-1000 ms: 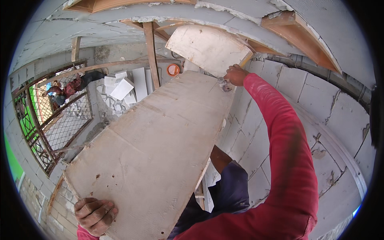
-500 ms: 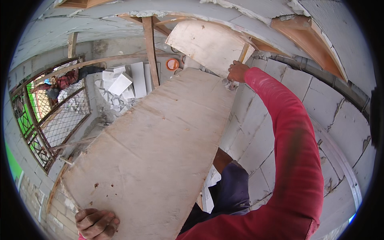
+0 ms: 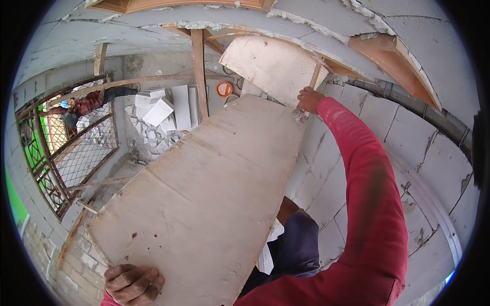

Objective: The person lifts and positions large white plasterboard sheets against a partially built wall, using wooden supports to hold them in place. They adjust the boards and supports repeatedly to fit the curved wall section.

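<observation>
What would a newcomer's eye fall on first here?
First comes the long, pale, flat, apparently wooden board slanting across the middle, the left hand curled over its near edge. Next, the red fabric sleeve arching down the right side, the right hand by the board's far end. At upper left, white rectangular blocks lie heaped with fragments.

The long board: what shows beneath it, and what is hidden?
A dark-clothed leg partly shows past the right edge of the long board; whatever lies directly underneath is covered.
</observation>
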Tool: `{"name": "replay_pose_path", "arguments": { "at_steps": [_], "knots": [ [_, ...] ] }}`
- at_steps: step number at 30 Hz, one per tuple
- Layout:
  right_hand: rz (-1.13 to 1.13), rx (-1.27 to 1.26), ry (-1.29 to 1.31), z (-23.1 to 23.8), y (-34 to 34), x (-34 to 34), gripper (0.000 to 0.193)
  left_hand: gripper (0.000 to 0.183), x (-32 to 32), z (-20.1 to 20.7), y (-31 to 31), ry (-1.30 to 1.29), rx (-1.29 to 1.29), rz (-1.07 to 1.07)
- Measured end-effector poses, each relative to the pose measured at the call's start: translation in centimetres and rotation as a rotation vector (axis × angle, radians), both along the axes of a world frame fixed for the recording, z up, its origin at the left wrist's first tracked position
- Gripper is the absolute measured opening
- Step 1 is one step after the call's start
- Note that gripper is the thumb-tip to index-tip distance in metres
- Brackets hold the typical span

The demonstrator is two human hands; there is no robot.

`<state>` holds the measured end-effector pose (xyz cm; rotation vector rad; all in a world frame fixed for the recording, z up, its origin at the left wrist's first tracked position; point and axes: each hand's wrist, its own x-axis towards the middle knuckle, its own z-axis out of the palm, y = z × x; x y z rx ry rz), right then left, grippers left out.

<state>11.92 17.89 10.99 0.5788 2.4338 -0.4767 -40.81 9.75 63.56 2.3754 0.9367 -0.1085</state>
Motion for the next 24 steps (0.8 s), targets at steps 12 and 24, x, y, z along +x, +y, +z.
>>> {"name": "replay_pose_path", "arguments": {
  "at_steps": [12, 24],
  "knots": [
    [-0.107, -0.045, -0.014, 0.3, 0.2, 2.2, 0.014, 0.013, -0.6, -0.9, 0.1, -0.081, 0.059, 0.025],
    [-0.14, 0.024, -0.145, 1.4, -2.5, 1.4, 0.013, 0.012, -1.2, -1.2, -1.1, -0.082, 0.09, -0.04]
  ]
}}
